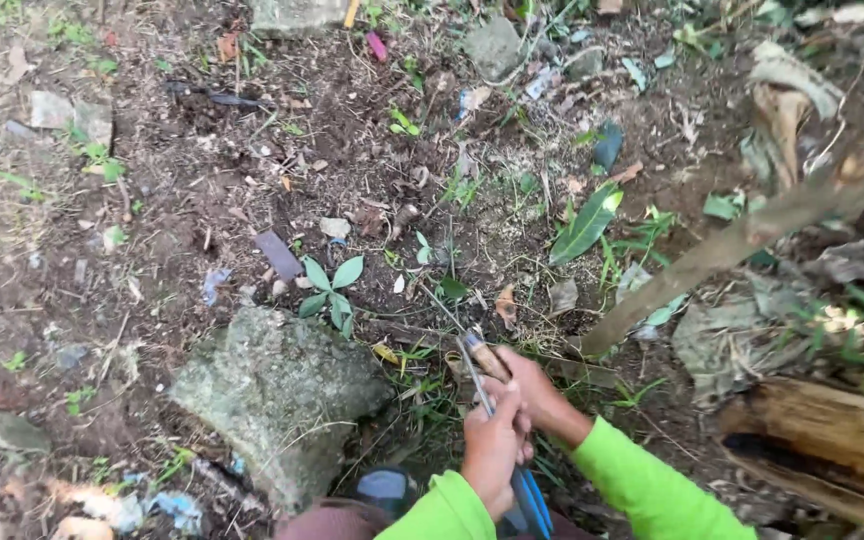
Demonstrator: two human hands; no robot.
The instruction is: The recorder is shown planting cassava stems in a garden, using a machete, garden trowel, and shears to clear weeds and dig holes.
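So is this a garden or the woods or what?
Probably a rough, overgrown yard or woodland edge: bare soil strewn with dead leaves, a mossy rock, a rotting log, small seedlings and scattered litter.

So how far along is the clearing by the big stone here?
Done: the soil beyond the stone looks mostly bare. In hand: the left hand and right hand both grip a blue-handled tool, its tip down in the grass beside the stone. Left: those tufts and a leafy seedling are standing.
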